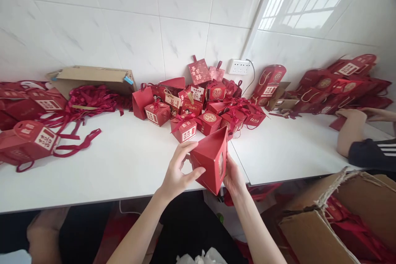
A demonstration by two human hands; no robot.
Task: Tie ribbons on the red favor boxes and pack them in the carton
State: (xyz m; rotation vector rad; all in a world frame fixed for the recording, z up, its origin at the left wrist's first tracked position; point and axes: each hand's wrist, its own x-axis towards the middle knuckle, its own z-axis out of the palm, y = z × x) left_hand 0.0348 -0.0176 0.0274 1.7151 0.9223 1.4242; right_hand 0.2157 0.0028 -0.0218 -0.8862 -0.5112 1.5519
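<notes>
A red triangular gift box (208, 157) is held up between my two hands, over the front edge of the white table (123, 165). My left hand (182, 169) grips its left side, thumb on the near face and fingers along the upper edge. On its right side, next to a panel with an oval window, my right hand (234, 175) is closed, its fingers partly hidden behind the box. Just beyond stands a cluster of small red gift boxes (210, 121) with ribbons and printed labels.
Ribbons (93, 98) spill from an open cardboard box (93, 73) at back left. Larger red boxes (27, 142) lie at left, others (337, 84) at right. A co-worker's arm (352, 132) reaches in from the right. A power strip (239, 66) is by the wall; a carton (309, 214) stands lower right.
</notes>
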